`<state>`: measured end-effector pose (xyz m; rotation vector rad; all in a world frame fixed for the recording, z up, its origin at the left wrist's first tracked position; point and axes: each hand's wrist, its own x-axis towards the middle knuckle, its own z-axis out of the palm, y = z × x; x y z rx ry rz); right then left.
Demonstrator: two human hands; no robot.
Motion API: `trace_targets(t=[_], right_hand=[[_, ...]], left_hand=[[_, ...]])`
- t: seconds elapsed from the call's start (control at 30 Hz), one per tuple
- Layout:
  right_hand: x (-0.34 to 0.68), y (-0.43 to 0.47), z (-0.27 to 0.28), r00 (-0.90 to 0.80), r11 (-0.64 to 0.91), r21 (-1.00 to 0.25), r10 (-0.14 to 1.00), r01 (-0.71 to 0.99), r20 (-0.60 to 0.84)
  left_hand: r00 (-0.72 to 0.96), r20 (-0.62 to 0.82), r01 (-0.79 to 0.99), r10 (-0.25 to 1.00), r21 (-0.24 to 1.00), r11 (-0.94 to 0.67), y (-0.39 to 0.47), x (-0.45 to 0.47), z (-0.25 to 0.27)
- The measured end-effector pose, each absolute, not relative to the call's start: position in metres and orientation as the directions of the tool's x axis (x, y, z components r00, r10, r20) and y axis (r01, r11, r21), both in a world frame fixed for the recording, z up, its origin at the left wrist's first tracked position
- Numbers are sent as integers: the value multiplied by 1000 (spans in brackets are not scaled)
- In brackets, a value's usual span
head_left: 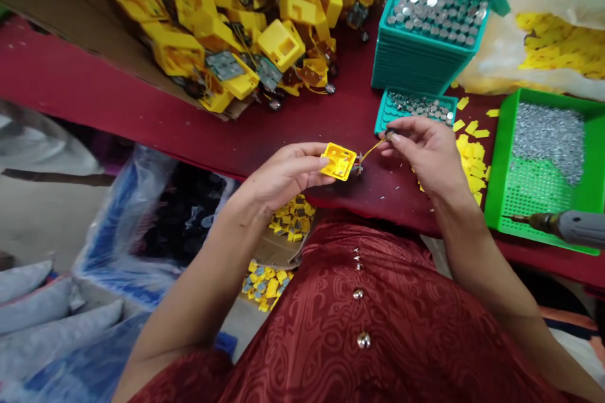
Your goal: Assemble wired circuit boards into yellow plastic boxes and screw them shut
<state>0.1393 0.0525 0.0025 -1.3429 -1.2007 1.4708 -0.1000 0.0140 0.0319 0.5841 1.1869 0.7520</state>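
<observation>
Near the table's front edge, my left hand point(295, 170) grips a yellow plastic housing point(338, 160), its open inner side facing up. Small metal parts and wires stick out at the housing's right side. A thin yellow wire point(372, 150) runs from there to a small dark round part point(390, 133), pinched between the thumb and fingers of my right hand point(418, 145). Just behind that hand sits a small teal tray point(385, 114) of shiny metal pieces. Loose yellow plastic tabs point(472, 164) lie to the right, partly hidden by my right wrist.
Many yellow housings point(283, 44) with wires are heaped at the back left beside cardboard point(94, 19). Stacked teal trays point(416, 56) hold silvery discs. At right stand a green basket point(494, 195) of small metal pieces and a power screwdriver point(576, 227). A lined bin point(113, 227) is below left.
</observation>
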Motion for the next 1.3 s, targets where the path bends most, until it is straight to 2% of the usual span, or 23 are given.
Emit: trace_targets(t=[0.1,0.23,0.37,0.47,0.53,0.8,0.93,1.07,1.17,1.3], right_hand=[[140,44,-5,-83,-195,-966,974,170,-212],[138,33,-16,-115,-27,-898,990,438,-86],[138,23,-24,-234,223,-710,969,669,84],[141,17,-27,-297,314,-536,947,783,121],[144,15,-27,-318,327,-494,942,806,105],[161,25,-23,-440,415,-485,895,769,68],[166,30,-27,-496,464,-460,866,757,57],[168,30,-23,-466,470,-479,874,742,137],[170,25,-13,-374,443,-494,897,748,237],[180,8,8,-286,348,-489,937,800,198]], left_hand=[[137,-617,-145,775,761,632,11,-95,31],[83,-621,-50,779,779,626,7,-94,29],[63,-616,-17,785,786,618,5,-95,27],[84,-633,-40,769,769,638,5,-94,26],[98,-642,-55,761,760,648,6,-93,25],[62,-641,16,765,767,642,13,-93,17],[84,-690,-55,719,717,695,15,-99,26],[104,-772,-226,627,595,771,8,-99,38],[166,-822,-365,545,462,808,-6,-91,44],[370,-802,-475,469,271,837,-27,-71,40]])
